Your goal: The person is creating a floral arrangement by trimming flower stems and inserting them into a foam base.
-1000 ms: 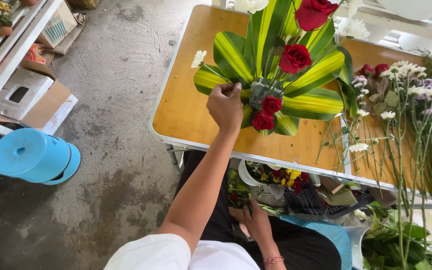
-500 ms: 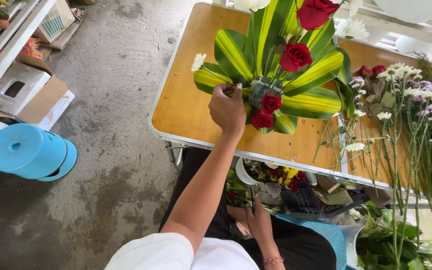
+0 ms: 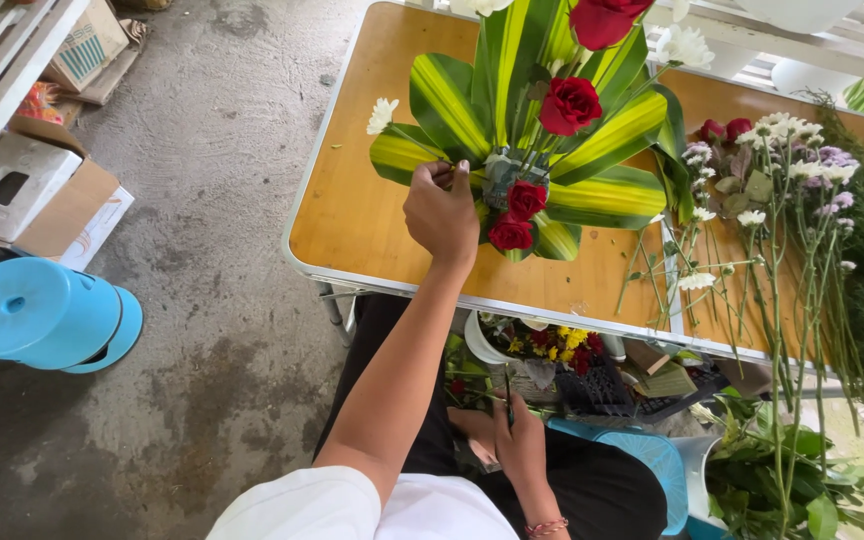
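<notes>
We note the wooden table filling the upper half of the view, with bare concrete floor to its nine o'clock. On the table stands the flower arrangement, a fan of broad striped yellow-green leaves set with red roses, two more roses low at its six o'clock. At three o'clock of the arrangement lies a loose bunch of cut stems, white, red and pale purple, heads toward twelve o'clock. A blue stool stands on the floor at the far nine o'clock, with cardboard boxes above it. Under the table edge, at six o'clock, we see a container of mixed yellow and red flowers. The left hand is raised to the arrangement's nine o'clock side, fingers pinched on the stem of a white flower, whose head stands out at ten o'clock of the hand, just clear of the leaf edge. The right hand rests low in the lap, closed around a thin dark stem or tool; we cannot tell which. In our judgement the step in hand is seating this white flower into the base of the arrangement, and it is not yet settled. The next move calls for a steady push of the stem toward three o'clock, between the leaves, without bending the thin stem or disturbing the lower roses.
</notes>
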